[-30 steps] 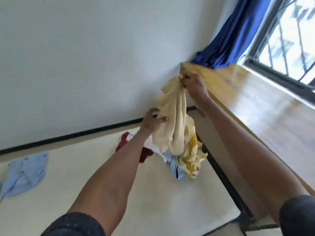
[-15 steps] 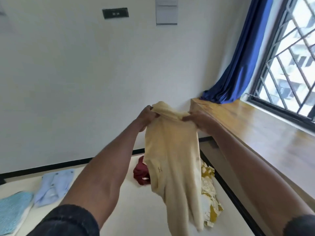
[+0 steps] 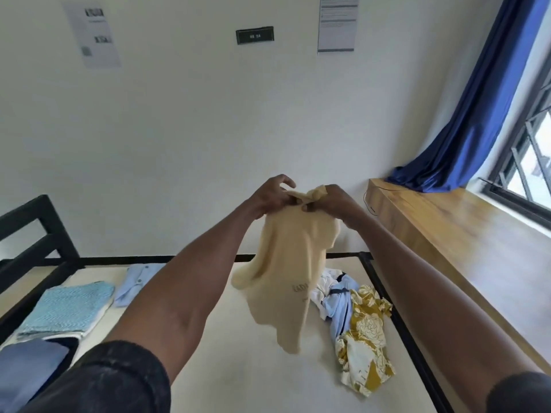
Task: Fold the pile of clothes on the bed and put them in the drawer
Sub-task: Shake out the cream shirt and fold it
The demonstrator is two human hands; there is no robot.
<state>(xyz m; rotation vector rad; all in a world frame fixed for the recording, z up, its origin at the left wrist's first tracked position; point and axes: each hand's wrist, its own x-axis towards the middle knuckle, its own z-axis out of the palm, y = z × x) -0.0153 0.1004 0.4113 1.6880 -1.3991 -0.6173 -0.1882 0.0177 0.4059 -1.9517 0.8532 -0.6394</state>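
Bare mattress (image 3: 238, 368) lies open below the hanging cream shirt (image 3: 292, 263). The unfolded pile (image 3: 354, 317) crowds the right edge beside the black bed frame (image 3: 396, 323); folded stacks (image 3: 65, 308) line the left, headboard (image 3: 32, 231) behind them.

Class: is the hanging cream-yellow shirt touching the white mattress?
Apart. The head view shows the cream-yellow shirt held up by both hands, its lowest hem hanging with bare white mattress visible below it.

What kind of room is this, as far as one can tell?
Probably a bedroom: a bed with a black frame, clothes sorted on it, and a window with a blue curtain over a wooden ledge.
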